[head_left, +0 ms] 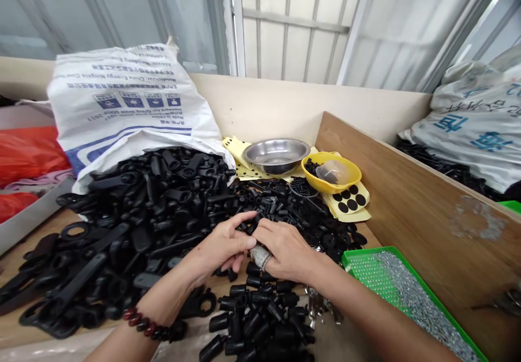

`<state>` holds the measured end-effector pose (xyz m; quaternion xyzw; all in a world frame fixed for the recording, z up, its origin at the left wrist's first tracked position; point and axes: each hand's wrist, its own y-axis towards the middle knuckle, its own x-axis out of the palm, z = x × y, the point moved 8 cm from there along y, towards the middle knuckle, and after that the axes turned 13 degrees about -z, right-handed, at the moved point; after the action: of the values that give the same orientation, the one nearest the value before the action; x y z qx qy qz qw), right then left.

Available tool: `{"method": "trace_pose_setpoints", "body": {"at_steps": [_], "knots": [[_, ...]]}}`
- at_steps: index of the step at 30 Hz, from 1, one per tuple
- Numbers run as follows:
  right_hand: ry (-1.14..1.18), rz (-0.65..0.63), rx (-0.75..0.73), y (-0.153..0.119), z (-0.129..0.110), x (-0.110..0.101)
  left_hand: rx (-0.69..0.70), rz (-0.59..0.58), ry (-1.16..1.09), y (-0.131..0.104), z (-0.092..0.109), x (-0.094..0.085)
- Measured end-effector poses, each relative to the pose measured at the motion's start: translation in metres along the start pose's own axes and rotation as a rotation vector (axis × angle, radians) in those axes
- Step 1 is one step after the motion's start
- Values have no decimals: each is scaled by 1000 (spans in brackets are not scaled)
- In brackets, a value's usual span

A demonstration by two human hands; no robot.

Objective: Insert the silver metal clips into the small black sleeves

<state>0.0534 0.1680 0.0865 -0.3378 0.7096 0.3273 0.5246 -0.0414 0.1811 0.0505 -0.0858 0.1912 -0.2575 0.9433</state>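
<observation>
My left hand (222, 245) and my right hand (280, 245) meet above the middle of a pile of black plastic parts. The left thumb touches the right fingers, its index finger reaches forward, and the other fingers curl under. Bent down and closed, the right fingers hide what they may hold; a grey wrap (260, 256) covers one digit. Dark bits show around the fingertips, but I cannot tell whether they are held. Below the hands lies a heap of short black cylindrical pieces (254, 318). To the left spread larger black arm-shaped parts (142, 237).
A white woven sack (130, 96) spills black parts at the left. Behind stand a steel bowl (277, 153) and a yellow basket (350, 175) beside sticker sheets (348, 204). A green tray (366, 264) of small metal pieces sits right, along a wooden divider (407, 188).
</observation>
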Motion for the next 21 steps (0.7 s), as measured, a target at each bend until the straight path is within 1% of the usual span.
{"method": "trace_pose_setpoints", "body": {"at_steps": [4, 6, 8, 10, 13, 15, 17, 21], "knots": [[34, 20, 41, -9, 12, -6, -71, 111, 318, -14, -16, -18], [55, 6, 83, -15, 20, -6, -114, 165, 486, -24, -25, -22], [58, -21, 108, -18, 25, -3, -154, 170, 619, -30, -33, -17], [51, -44, 111, -20, 26, 1, -188, 158, 726, -34, -38, -6], [43, -53, 101, -20, 24, 3, -227, 142, 845, -33, -39, 10], [33, -54, 100, -21, 23, 3, -239, 135, 898, -30, -37, 18], [18, -62, 104, -22, 24, 4, -243, 131, 935, -27, -37, 21], [-2, -72, 115, -26, 28, 5, -224, 127, 967, -24, -41, 20]]}}
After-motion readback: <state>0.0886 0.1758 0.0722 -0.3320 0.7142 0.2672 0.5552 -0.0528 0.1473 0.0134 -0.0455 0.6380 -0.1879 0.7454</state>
